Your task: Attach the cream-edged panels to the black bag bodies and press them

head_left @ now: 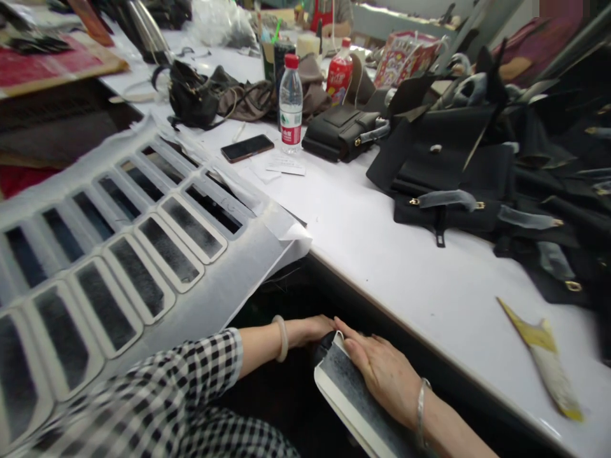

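Low in front of me, below the table edge, is a dark grey panel with a pale border [351, 381], with black material folded at its far end. My right hand [384, 372] grips its right side, the thumb lying over the grey face and the fingers reaching over the far edge. At that far end, my left hand [319, 327] meets the right fingertips; its own fingers are mostly hidden behind the panel and black material. Similar dark panels with pale borders [138, 277] lie in a row on a greyish sheet [229, 273] to my left.
On the white table [344, 235] are a phone [247, 148], a water bottle [291, 105], a red-labelled bottle [340, 73] and a black bag [338, 130]. Several black bag pieces [449, 172] pile up at right, near a yellow-and-white tool [544, 359]. People work farther back.
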